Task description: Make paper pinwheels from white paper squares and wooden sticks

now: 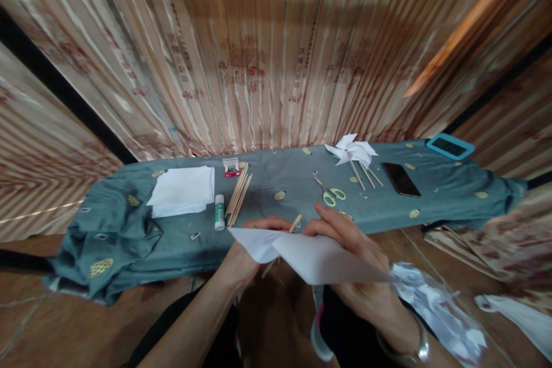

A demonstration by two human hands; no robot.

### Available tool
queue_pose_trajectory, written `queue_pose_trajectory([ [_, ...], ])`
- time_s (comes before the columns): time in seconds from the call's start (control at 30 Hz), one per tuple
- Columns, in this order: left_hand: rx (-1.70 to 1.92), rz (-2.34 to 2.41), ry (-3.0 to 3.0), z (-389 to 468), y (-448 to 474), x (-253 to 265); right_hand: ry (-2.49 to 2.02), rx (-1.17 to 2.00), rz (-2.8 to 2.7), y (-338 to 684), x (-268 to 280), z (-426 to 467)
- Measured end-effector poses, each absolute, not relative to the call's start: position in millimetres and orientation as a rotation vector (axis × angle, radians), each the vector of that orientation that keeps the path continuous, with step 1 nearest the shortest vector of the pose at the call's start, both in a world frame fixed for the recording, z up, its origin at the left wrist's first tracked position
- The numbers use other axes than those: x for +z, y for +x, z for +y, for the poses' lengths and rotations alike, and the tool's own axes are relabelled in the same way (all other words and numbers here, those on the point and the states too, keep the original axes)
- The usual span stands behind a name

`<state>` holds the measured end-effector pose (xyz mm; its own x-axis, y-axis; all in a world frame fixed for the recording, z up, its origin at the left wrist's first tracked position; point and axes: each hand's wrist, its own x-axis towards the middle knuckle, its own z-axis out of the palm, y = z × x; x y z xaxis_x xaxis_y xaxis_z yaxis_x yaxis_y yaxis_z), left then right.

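In front of me, above the near edge of the bench, is a white folded paper pinwheel point(317, 257). My left hand point(248, 256) grips its left side, with most fingers hidden behind the paper. My right hand point(356, 241) holds the right part, fingers along the far side and palm below. A thin wooden stick point(296, 222) runs slantwise behind the paper, between the hands; its lower end shows beneath. Whether the stick is fastened to the paper is hidden from view.
The cloth-covered bench point(288, 172) holds white paper sheets point(183, 188), a glue stick point(219, 213), wooden sticks point(239, 198), a small red box point(232, 167), scissors point(330, 191), paper pinwheels point(352, 150), a phone point(401, 179) and a blue-framed device point(451, 146). A plastic bag point(435, 310) lies on the floor.
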<state>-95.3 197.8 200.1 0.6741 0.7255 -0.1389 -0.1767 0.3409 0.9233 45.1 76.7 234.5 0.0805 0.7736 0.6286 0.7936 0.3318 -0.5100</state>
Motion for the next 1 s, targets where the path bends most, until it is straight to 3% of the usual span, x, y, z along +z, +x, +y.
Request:
queue_pose_trajectory([
  [0.67, 0.629, 0.498, 1.159, 199, -106, 197, -1.383, 0.029, -1.599, 41, 232, 80],
  [1.0, 0.605, 0.703, 1.114, 197, -100, 199, -1.334, 0.8, -0.87, 41, 220, 106],
])
